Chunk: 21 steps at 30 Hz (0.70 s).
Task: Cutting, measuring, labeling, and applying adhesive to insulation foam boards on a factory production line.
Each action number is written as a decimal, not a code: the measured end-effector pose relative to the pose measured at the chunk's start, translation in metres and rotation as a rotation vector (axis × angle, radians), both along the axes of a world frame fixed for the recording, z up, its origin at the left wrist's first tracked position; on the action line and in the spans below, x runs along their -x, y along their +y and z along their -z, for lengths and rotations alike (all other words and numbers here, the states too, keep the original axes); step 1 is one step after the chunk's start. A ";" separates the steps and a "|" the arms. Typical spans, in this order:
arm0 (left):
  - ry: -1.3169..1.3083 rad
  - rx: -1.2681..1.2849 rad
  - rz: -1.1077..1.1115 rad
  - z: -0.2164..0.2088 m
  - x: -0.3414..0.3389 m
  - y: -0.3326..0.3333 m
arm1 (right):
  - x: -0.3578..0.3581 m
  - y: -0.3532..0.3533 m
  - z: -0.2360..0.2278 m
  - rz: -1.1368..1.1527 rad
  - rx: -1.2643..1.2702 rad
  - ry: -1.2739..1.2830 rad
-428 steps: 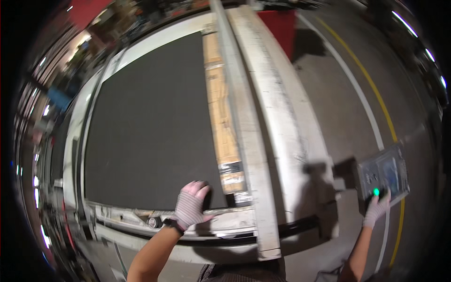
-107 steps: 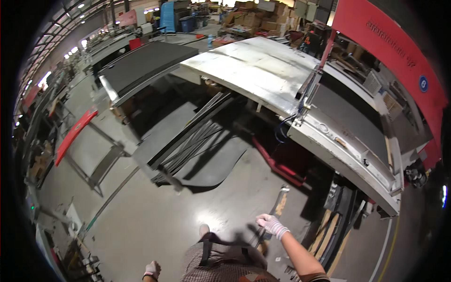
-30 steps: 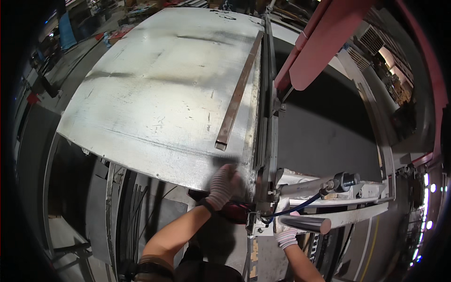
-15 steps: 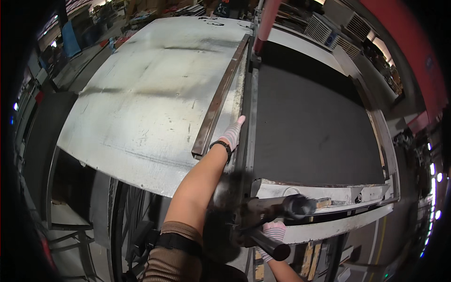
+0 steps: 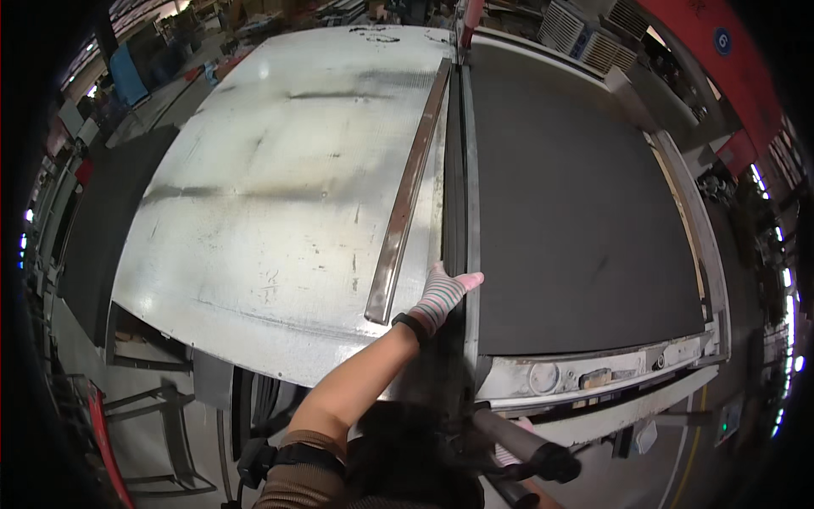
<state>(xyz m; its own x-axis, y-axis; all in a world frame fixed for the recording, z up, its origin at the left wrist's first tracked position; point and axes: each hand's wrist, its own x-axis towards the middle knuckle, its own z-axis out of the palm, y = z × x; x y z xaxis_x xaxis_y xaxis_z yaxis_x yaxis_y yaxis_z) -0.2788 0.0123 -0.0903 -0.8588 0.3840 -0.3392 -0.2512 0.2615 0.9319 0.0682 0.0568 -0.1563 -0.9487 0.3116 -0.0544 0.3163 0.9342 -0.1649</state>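
My left hand (image 5: 444, 293), in a striped pink-and-white glove, rests at the gap between the pale metal table (image 5: 254, 229) and the dark flat sheet (image 5: 577, 212). Its thumb stretches right onto a grey metal rail (image 5: 472, 212); the other fingers are partly hidden from view. Just left of this hand, a long brown metal bar (image 5: 409, 195) lies slantwise on the pale table. At the lower edge, my right hand (image 5: 507, 454) shows only as bits of striped glove behind a dark cylindrical part (image 5: 530, 445). Its fingers cannot be made out.
A red machine beam (image 5: 721, 76) crosses the upper right. The white frame edge (image 5: 585, 377) borders the dark sheet's near side. A dark panel (image 5: 119, 237) stands left of the table, above a thin metal stand (image 5: 174, 433). Stacked slatted items (image 5: 585, 38) sit at the far right.
My left hand has come nearer along the gap, and its thumb now reaches sideways over the rail. The right hand is more hidden behind the cylindrical part. The whole view has shifted slightly.
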 end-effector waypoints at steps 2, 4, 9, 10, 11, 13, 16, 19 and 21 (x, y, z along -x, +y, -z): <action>-0.198 -0.357 0.093 0.000 -0.018 -0.018 | -0.001 0.001 0.002 0.034 -0.011 0.010; -0.220 -0.578 0.352 -0.012 -0.041 -0.053 | -0.008 0.000 0.010 0.077 -0.033 0.015; 0.044 -0.495 0.842 0.017 -0.152 -0.212 | -0.009 -0.009 0.037 0.091 -0.053 0.082; -0.033 -0.339 0.735 -0.008 -0.165 -0.249 | -0.017 -0.003 0.039 0.106 -0.072 0.100; 0.144 -0.254 0.663 0.015 -0.173 -0.299 | -0.025 0.003 0.038 0.117 -0.093 0.120; 0.056 0.727 0.855 0.080 -0.176 -0.405 | -0.038 0.016 0.037 0.130 -0.127 0.173; 0.140 1.025 0.449 0.146 -0.286 -0.642 | -0.056 0.026 0.044 0.087 -0.193 0.284; -1.279 1.097 0.058 0.145 -0.491 -0.816 | -0.033 0.011 0.025 0.112 -0.133 -0.024; -1.509 1.120 -0.021 0.095 -0.553 -0.851 | -0.083 0.046 0.051 0.200 -0.038 0.097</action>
<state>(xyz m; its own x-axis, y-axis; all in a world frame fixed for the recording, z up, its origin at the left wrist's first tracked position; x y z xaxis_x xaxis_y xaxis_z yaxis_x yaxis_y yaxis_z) 0.2741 -0.8389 -0.1854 0.3609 -0.5274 -0.7691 -0.6008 0.4993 -0.6243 0.1516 0.1032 -0.2071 -0.8680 0.4941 0.0491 0.4803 0.8606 -0.1696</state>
